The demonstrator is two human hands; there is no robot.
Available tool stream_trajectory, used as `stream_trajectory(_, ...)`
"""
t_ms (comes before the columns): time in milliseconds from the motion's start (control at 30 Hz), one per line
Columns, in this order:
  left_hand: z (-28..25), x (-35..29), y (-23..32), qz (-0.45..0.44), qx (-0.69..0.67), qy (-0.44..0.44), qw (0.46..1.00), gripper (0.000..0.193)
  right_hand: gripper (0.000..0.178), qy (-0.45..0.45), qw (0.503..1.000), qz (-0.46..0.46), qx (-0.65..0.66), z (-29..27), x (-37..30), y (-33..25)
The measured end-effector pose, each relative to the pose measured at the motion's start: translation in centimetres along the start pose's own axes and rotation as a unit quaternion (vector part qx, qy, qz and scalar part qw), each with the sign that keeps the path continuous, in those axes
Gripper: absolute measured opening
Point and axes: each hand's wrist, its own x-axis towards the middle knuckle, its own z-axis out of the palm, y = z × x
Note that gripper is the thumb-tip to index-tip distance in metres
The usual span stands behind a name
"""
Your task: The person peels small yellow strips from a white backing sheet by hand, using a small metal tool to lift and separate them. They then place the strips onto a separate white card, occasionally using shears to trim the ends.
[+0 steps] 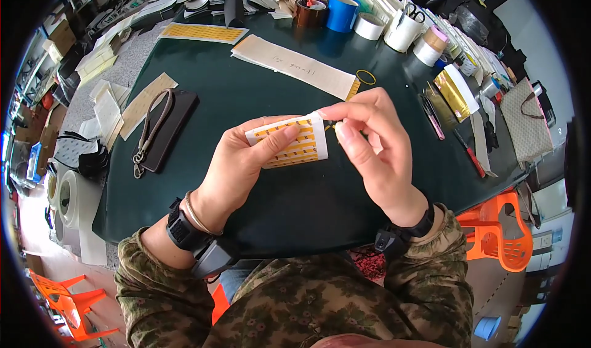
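Dark green and glossy, the round table (258, 200) fills the middle of the view, with clutter crowding its far rim and a grey floor off to the left.

At the centre, the left hand (237, 166) grips a small white sheet of yellow stickers (294, 140), thumb pressed flat across its face and fingers curled behind it. The right hand (375, 151) meets the sheet's upper right corner, thumb and forefinger pinched narrowly together on that corner or on a sticker there; which of the two cannot be told. Both wrists wear dark bands, and camouflage sleeves come in from six o'clock.

Outward at twelve o'clock, a long white paper strip (292, 65) lies slantwise on the table, with a thin yellow ring (365, 77) just beside its right end. At eleven o'clock sits a flat yellow sticker sheet (202, 33). At nine o'clock a dark phone (167, 129) rests with a braided strap (154, 123) laid across it.

Farther out at one o'clock stand a blue tape roll (342, 12), white tape rolls (369, 25) and a white cup holding scissors (403, 31). At three o'clock a red pen (471, 154) lies near the table's edge, and beyond it a patterned handbag (524, 123). An orange plastic chair (502, 240) stands at four o'clock.
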Motion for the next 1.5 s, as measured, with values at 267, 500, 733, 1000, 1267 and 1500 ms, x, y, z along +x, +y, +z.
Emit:
stream_trajectory(267, 0.0, 0.0, -0.2, 0.049, 0.018, -0.003, 0.999, 0.023, 0.033, -0.024, 0.944, -0.171, -0.280, 0.8, 0.1, -0.2)
stream_trajectory(500, -0.3, 0.0, -0.4, 0.054, 0.034, -0.021, 0.998, 0.019, 0.028, -0.015, 0.983, -0.091, -0.159, 0.3, 0.3, 0.5)
stream_trajectory(733, 0.3, -0.2, 0.3, -0.010, -0.001, -0.026, 1.000, 0.015, 0.025, 0.018, 1.000, 0.006, 0.023, -0.8, 0.6, 0.2)
stream_trajectory(1000, -0.2, -0.3, -0.5, 0.048, 0.058, -0.018, 0.997, 0.015, 0.023, -0.058, 0.933, -0.162, -0.316, 0.7, 0.3, -0.8)
stream_trajectory(1267, 0.3, -0.3, -0.1, 0.025, 0.064, -0.038, 0.997, 0.015, 0.024, -0.025, 0.997, -0.067, -0.034, -0.1, 0.5, 0.6)
stream_trajectory(1500, 0.3, -0.4, 0.0, -0.006, 0.039, -0.050, 0.998, 0.018, 0.028, -0.033, 0.991, -0.072, -0.105, 0.2, 0.5, -0.2)
